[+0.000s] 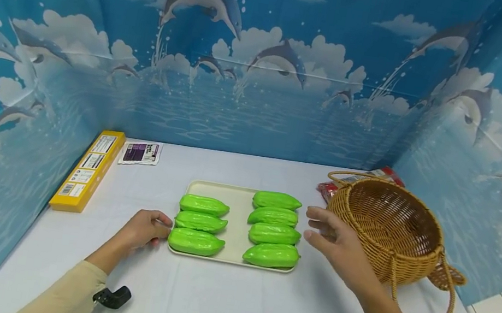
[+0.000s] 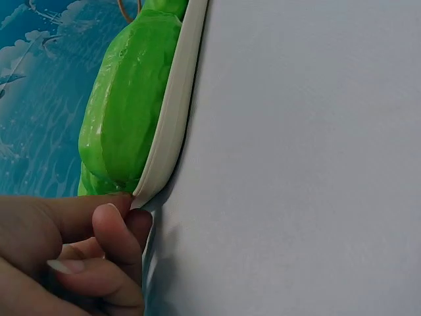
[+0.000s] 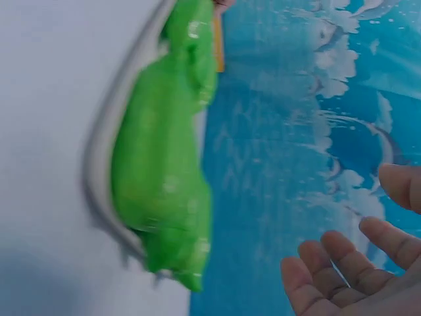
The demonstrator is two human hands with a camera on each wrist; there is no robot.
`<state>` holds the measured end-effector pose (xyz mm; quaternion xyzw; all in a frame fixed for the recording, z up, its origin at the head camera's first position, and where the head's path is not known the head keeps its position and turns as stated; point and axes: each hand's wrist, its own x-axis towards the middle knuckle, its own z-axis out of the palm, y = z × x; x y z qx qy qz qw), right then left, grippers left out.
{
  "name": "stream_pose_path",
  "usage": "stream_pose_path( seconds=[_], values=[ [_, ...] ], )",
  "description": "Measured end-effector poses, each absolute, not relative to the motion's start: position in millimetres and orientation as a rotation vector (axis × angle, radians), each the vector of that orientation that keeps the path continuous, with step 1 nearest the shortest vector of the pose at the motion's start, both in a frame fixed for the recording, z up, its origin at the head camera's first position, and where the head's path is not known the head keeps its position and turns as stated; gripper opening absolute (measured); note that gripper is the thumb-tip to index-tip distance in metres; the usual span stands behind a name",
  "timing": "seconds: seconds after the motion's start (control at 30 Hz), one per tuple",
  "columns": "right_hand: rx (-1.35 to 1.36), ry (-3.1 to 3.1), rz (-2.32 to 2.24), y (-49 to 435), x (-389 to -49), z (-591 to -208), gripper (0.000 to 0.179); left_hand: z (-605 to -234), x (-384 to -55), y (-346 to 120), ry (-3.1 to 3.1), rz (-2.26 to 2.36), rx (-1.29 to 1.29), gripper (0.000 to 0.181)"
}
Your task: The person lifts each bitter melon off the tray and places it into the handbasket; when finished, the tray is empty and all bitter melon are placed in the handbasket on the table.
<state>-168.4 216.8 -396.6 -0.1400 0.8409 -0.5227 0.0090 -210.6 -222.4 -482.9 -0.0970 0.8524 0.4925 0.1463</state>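
Glossy green ridged fruits [image 1: 197,242], which look like star fruit, lie in two columns on a cream tray [image 1: 233,253]. Three are at the left side, several at the right. At the tray's left edge is my left hand [image 1: 145,230]; in the left wrist view its bent fingers [image 2: 117,234] hold the tray's corner beside the nearest fruit. My right hand [image 1: 336,243] hovers just off the tray's right side, fingers spread and loosely bent, holding nothing. The right wrist view shows its fingers [image 3: 352,263] apart from the tray.
A wicker basket [image 1: 364,253] with handles stands at the right, close to my right forearm. Behind it lies a red package [image 1: 327,190]. A long yellow box [image 1: 88,171] and a small purple-white packet [image 1: 141,153] lie at the back left. Dolphin-print curtains [image 1: 259,108] enclose the table.
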Motion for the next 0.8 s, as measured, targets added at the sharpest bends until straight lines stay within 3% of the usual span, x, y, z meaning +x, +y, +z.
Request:
stream_pose_path(
  seconds=[0.33,0.8],
  values=[
    [-0.432,2.664,-1.453,207.5,-175.4,-450.3,0.049,-487.4,-212.3,-221.8,2.413,1.470,-0.303,0.023],
    [-0.422,2.765,-1.239,200.3,-176.8,-463.7,0.048,-490.4,-210.1,-220.7,2.390,1.517,-0.314,0.022]
  ],
)
